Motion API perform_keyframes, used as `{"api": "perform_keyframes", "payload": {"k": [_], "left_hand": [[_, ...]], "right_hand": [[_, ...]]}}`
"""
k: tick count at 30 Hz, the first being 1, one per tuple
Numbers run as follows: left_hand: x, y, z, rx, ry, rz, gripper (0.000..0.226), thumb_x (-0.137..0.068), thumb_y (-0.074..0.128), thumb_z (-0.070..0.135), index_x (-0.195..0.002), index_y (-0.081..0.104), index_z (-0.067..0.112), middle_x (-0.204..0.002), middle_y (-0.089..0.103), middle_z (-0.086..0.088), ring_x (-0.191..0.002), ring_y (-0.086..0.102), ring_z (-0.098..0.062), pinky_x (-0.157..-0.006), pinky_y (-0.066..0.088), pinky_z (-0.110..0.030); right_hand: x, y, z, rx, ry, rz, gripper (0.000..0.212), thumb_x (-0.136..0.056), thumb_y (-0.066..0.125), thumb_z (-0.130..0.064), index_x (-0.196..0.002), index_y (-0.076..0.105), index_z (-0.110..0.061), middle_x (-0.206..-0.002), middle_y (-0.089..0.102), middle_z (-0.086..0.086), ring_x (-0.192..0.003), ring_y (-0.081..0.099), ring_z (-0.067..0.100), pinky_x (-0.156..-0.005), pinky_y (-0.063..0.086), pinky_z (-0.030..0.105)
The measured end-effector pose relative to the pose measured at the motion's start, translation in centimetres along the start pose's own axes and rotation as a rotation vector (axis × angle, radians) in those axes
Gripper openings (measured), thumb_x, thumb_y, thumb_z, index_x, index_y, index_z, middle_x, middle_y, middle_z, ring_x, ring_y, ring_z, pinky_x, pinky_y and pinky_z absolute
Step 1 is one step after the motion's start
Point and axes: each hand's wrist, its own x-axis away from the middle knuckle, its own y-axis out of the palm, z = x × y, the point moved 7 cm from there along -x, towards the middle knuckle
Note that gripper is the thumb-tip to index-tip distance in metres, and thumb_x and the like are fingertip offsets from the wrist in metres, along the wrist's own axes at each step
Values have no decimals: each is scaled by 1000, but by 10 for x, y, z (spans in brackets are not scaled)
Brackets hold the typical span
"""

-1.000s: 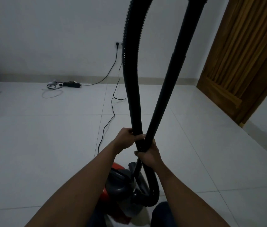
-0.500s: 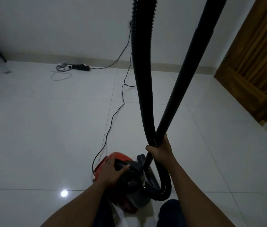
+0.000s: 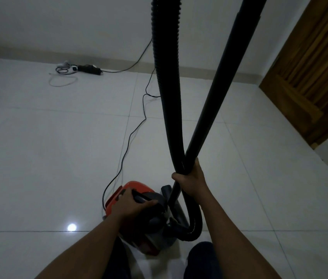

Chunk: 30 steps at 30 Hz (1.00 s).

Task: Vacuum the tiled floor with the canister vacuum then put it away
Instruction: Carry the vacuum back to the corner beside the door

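Red vacuum [image 3: 137, 185] in both hands [image 3: 131, 206] [image 3: 193, 183]

Red canister [image 3: 137, 186], black ribbed hose [image 3: 166, 57], white tiles [image 3: 38, 158].

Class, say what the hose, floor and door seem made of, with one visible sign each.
Hose: probably flexible black plastic, matte; ribbed ridges. Floor: likely glazed ceramic tile, glossy; light reflection, grout lines. Door: seemingly varnished brown wood; streaky grain.
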Motion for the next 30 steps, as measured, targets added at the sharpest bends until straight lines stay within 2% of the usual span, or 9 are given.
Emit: {"api": "perform_keyframes", "payload": {"k": [5, 9, 15, 17, 21, 24, 27, 29, 30], "left_hand": [[-9, 0, -3, 22, -36, -62, 142, -33, 75, 91, -148, 30, 22, -144, 47, -4, -128, 50, -26, -105, 47, -47], [-14, -2, -1, -3, -59, -102, 148, -32, 77, 89, -150, 28, 16, -145, 47, -6, -130, 50, -26, -107, 46, -45], [-93, 25, -63, -33, -77, -177, 112, -32, 79, 88, -125, 58, 29, -119, 70, 3, -103, 69, -14, -87, 59, -36], [-103, 28, -68, -38, -64, -166, 105, -32, 79, 88, -119, 62, 30, -110, 73, 5, -97, 71, -11, -84, 60, -33], [-58, 5, -21, -81, -53, -158, 104, -31, 76, 91, -111, 65, 25, -99, 73, 4, -92, 70, -12, -84, 60, -36], [-48, 0, -12, -79, -72, -168, 117, -30, 76, 90, -121, 60, 19, -106, 71, 2, -97, 68, -15, -87, 59, -38], [-30, -2, -5, -68, -90, -133, 138, -34, 76, 89, -144, 36, 17, -144, 49, -6, -129, 50, -26, -108, 44, -45], [-19, -5, 3, -181, -82, -82, 141, -42, 68, 93, -155, 16, 27, -164, 14, -9, -149, 18, -34, -117, 18, -64], [-16, -6, 6, -247, -75, -73, 141, -45, 64, 94, -157, 6, 32, -167, -2, -8, -152, 1, -37, -114, 6, -71]], "right_hand": [[1, 0, 0, -5, 19, -8, 47, -73, 71, -14, -110, 43, -22, -94, 59, -1, -78, 60, 13, -57, 47, 26], [0, -1, 0, 2, 10, -9, 46, -73, 71, -13, -109, 43, -21, -93, 58, 0, -77, 60, 15, -59, 49, 28], [-3, -2, 0, 16, -12, 7, 47, -72, 72, -14, -109, 44, -20, -91, 58, -1, -78, 61, 14, -59, 48, 27], [-6, -4, 2, 24, -23, 30, 46, -71, 73, -13, -107, 44, -18, -89, 58, -2, -76, 61, 13, -57, 47, 26], [-11, -3, 4, 26, -26, 28, 47, -71, 73, -13, -108, 44, -19, -90, 59, 0, -79, 62, 16, -60, 50, 29], [-12, -3, 4, 14, -28, 18, 47, -72, 72, -13, -109, 44, -20, -91, 60, 1, -79, 62, 16, -59, 51, 28], [-12, -4, 4, 3, -31, 16, 47, -73, 72, -12, -110, 44, -21, -92, 60, 1, -76, 62, 14, -56, 48, 25], [-11, -5, 4, 0, -31, 15, 48, -73, 72, -11, -111, 45, -21, -91, 59, 0, -75, 62, 13, -55, 46, 23], [-11, -5, 3, -2, -34, 17, 48, -73, 72, -11, -111, 45, -21, -91, 59, 0, -75, 62, 13, -55, 46, 23]]}}
